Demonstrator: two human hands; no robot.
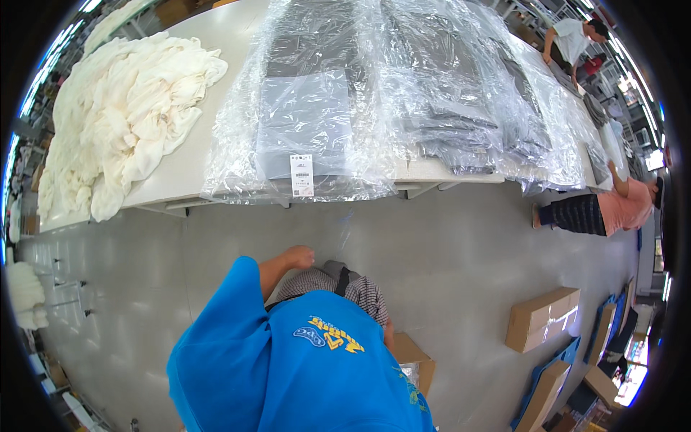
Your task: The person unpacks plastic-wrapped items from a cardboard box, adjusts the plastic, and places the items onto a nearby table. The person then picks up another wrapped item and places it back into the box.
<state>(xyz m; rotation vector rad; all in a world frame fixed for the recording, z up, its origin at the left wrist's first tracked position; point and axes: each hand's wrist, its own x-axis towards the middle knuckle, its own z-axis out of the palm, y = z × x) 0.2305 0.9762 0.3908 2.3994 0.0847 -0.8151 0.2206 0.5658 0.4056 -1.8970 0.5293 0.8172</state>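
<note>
My left hand [300,257] hangs in front of my waist with its fingers curled in, and I see nothing in it. On my right side only a bit of forearm [388,333] shows; the hand is hidden behind my body and blue shirt [324,372]. An opened cardboard box [413,348] with clear plastic inside is on that side. Before me, a folded grey garment [305,127] lies in clear plastic wrap at the table's front edge, with a printed white label [302,175] on the wrap. My hand is apart from it.
The white table [162,186] carries a heap of cream fabric [129,102] at left and plastic-wrapped dark garments [453,108] at right. Two people [621,208] [569,46] stand along it further right. A closed cardboard box [542,318] is on the floor.
</note>
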